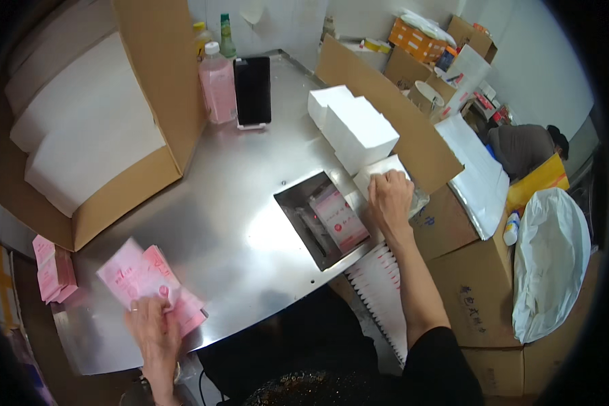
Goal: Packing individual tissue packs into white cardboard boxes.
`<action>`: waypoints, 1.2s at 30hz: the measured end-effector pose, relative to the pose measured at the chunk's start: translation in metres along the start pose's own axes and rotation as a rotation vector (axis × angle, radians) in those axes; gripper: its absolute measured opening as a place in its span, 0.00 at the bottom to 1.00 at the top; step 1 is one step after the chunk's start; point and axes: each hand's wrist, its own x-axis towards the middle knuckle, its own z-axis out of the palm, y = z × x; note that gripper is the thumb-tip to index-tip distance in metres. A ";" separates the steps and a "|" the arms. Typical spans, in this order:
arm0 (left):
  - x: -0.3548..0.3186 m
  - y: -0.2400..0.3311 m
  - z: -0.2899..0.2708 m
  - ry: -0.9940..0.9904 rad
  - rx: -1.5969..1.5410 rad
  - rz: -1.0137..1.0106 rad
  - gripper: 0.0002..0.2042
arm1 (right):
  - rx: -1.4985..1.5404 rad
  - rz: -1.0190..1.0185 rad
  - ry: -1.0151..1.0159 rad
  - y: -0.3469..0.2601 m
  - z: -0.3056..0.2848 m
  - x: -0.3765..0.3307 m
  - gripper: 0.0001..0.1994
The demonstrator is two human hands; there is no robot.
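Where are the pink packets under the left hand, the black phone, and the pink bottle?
pink packets (137, 272), head view, top packet's face.
black phone (252, 89), head view, middle of its screen.
pink bottle (218, 91), head view, its body.

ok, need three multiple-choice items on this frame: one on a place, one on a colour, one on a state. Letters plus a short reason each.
1. Where does the dark phone stand?
A. propped upright at the back of the steel table, beside the pink bottle
B. inside the rectangular opening
C. on the stack of white boxes

2. What colour are the packets under the left hand?
A. blue
B. pink and white
C. green

3. What is the right hand doing?
A. hanging off the table, empty
B. gripping the bottle
C. closed on a white sheet beside the rectangular opening

Answers: 1 A, the phone sits on a small stand next to the bottle. 2 B, the fanned packets are pink with white. 3 C, the fingers curl over the white sheet at the opening's right edge.
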 end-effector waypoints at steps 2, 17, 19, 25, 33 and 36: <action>0.011 0.024 0.007 -0.024 -0.229 0.026 0.16 | 0.053 0.015 0.008 0.003 0.001 -0.004 0.04; 0.039 0.096 0.092 -0.009 -0.149 0.197 0.36 | 0.532 -0.574 -0.208 -0.150 -0.039 -0.074 0.16; 0.040 0.104 0.104 -0.008 -0.207 0.203 0.37 | 0.378 -0.542 -0.592 -0.164 -0.040 -0.049 0.17; 0.040 0.082 0.097 -0.047 -0.008 0.362 0.31 | 0.542 -0.425 0.018 -0.117 -0.042 -0.043 0.09; 0.046 0.109 0.091 -0.021 0.110 0.244 0.27 | 0.067 0.032 0.028 0.009 0.009 -0.010 0.07; 0.053 0.103 0.085 0.028 0.063 0.300 0.24 | 0.126 0.114 0.001 0.009 0.001 -0.007 0.06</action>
